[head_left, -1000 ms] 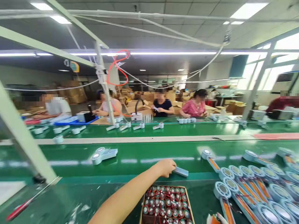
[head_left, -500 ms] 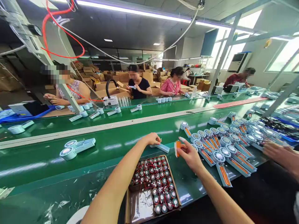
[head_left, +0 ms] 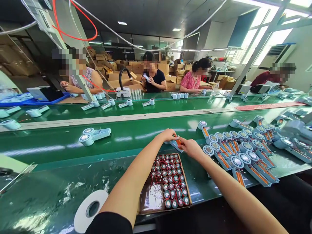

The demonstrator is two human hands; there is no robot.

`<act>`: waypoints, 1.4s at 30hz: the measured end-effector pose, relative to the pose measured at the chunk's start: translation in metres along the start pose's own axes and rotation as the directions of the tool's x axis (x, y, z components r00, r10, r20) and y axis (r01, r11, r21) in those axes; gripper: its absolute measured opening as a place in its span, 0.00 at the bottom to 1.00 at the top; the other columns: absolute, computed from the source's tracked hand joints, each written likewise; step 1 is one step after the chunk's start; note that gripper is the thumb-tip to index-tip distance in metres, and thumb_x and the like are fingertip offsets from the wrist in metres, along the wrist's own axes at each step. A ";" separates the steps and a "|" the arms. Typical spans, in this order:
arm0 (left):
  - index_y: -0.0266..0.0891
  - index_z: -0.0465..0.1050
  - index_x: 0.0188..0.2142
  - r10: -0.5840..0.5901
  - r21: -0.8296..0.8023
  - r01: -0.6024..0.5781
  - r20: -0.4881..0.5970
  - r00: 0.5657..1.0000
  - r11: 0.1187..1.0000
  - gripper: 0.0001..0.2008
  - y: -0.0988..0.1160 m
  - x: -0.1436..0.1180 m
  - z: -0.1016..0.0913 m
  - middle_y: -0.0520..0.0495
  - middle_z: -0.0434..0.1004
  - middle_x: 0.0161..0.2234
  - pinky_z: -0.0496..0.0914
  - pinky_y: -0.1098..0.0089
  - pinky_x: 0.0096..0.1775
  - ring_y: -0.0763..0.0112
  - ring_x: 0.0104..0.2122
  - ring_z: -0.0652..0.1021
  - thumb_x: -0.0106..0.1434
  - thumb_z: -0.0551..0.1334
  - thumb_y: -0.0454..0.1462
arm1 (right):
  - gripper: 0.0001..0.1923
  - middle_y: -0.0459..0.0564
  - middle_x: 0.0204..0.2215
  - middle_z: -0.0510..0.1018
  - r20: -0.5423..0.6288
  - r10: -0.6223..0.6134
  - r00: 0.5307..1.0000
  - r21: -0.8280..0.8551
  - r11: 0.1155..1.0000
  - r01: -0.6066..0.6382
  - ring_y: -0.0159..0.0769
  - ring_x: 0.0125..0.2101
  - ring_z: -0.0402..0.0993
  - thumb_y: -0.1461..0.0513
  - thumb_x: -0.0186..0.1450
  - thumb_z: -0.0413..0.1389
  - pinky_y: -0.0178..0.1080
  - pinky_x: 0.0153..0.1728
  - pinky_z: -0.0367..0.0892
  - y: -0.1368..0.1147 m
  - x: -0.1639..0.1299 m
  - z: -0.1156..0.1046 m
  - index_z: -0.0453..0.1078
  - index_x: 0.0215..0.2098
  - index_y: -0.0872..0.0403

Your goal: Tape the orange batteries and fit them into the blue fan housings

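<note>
My left hand (head_left: 168, 134) has its fingers closed at the head end of a light-blue plastic housing (head_left: 179, 149) and hides much of it. The housing's trough-like handle points toward me. My right hand (head_left: 193, 149) pinches an orange strip (head_left: 178, 142) at the handle, its fingertips nearly meeting the left ones. How far the strip sits inside the handle is hidden. Just below my hands, an open carton (head_left: 190, 182) holds small round dark parts (head_left: 172, 194) with red wires, and a shiny clear film lies in its near left corner.
Many light-blue housings with orange strips (head_left: 254, 174) crowd the bench on the right. Two housings (head_left: 87, 139) lie on the green belt at left. A white roll (head_left: 84, 211) is beside my left forearm. Several people (head_left: 156, 79) sit across the belt.
My right hand has moved left with the orange strip and brought it to the housing's handle. The camera view has tilted down; the white roll now shows more fully.
</note>
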State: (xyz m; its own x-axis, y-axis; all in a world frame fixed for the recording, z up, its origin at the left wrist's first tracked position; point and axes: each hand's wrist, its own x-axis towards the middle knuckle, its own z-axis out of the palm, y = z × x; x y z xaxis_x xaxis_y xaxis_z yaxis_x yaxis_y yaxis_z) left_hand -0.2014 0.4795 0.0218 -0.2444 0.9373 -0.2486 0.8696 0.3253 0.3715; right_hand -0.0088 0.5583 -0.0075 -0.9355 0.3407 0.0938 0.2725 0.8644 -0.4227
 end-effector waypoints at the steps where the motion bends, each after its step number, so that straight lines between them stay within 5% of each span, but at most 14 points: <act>1: 0.37 0.74 0.52 0.000 -0.006 0.000 -0.009 1.000 1.000 0.16 0.001 0.001 0.001 0.43 0.76 0.53 0.76 0.55 0.52 0.61 0.50 0.78 0.70 0.64 0.45 | 0.23 0.51 0.42 0.84 0.015 0.008 1.000 -0.049 0.999 -0.007 0.49 0.43 0.81 0.60 0.72 0.59 0.39 0.44 0.68 -0.002 0.001 0.000 0.67 0.65 0.44; 11: 0.39 0.73 0.54 -0.106 -0.047 0.101 -0.122 0.987 0.994 0.17 0.012 0.008 0.014 0.41 0.75 0.55 0.76 0.55 0.52 0.62 0.51 0.78 0.71 0.63 0.45 | 0.19 0.57 0.45 0.82 0.177 0.056 0.983 -0.258 0.966 -0.008 0.50 0.46 0.79 0.56 0.72 0.60 0.47 0.48 0.71 -0.013 0.022 0.006 0.72 0.60 0.49; 18: 0.39 0.73 0.54 -0.140 -0.102 0.124 -0.170 0.975 0.987 0.17 0.014 0.004 0.015 0.42 0.76 0.54 0.77 0.56 0.51 0.63 0.49 0.78 0.71 0.63 0.45 | 0.14 0.56 0.49 0.80 0.233 -0.008 0.972 -0.149 0.988 0.044 0.47 0.51 0.76 0.56 0.70 0.63 0.52 0.56 0.70 -0.005 0.035 0.015 0.76 0.50 0.56; 24: 0.39 0.73 0.54 -0.191 -0.157 0.160 -0.209 0.959 0.975 0.17 0.014 -0.001 0.019 0.41 0.75 0.54 0.76 0.55 0.52 0.62 0.50 0.78 0.71 0.63 0.45 | 0.22 0.54 0.50 0.81 0.130 -0.022 0.991 0.133 0.991 0.004 0.42 0.48 0.78 0.62 0.75 0.48 0.43 0.51 0.72 0.036 0.027 0.017 0.66 0.66 0.53; 30: 0.39 0.73 0.54 -0.202 -0.166 0.174 -0.173 0.964 0.971 0.17 0.015 0.002 0.020 0.42 0.75 0.54 0.76 0.55 0.52 0.62 0.50 0.78 0.71 0.63 0.45 | 0.25 0.52 0.37 0.83 0.069 0.097 0.993 0.330 0.937 -0.115 0.40 0.33 0.79 0.61 0.68 0.56 0.37 0.34 0.74 0.054 0.032 0.032 0.70 0.63 0.59; 37: 0.38 0.74 0.52 -0.072 -0.118 0.056 -0.134 0.988 0.991 0.16 0.013 -0.016 0.004 0.42 0.77 0.52 0.76 0.55 0.52 0.62 0.50 0.78 0.70 0.64 0.45 | 0.19 0.51 0.44 0.84 -0.010 0.132 0.991 0.318 0.940 -0.122 0.42 0.36 0.79 0.60 0.65 0.61 0.40 0.43 0.74 0.045 0.016 0.034 0.77 0.54 0.52; 42: 0.38 0.71 0.59 0.023 -0.108 -0.046 -0.210 0.977 0.993 0.20 -0.010 -0.066 -0.002 0.41 0.75 0.58 0.72 0.53 0.58 0.60 0.55 0.77 0.71 0.63 0.44 | 0.16 0.54 0.40 0.84 -0.051 0.130 0.990 0.331 0.938 -0.106 0.48 0.41 0.81 0.58 0.66 0.60 0.44 0.46 0.73 0.048 0.006 0.026 0.80 0.50 0.56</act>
State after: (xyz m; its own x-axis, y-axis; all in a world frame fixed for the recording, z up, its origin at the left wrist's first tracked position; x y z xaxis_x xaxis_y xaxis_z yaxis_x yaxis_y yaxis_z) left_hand -0.1948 0.4142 0.0367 -0.3094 0.9498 -0.0469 0.8284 0.2934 0.4771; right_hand -0.0073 0.5917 -0.0508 -0.8795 0.4686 0.0834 0.2804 0.6516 -0.7049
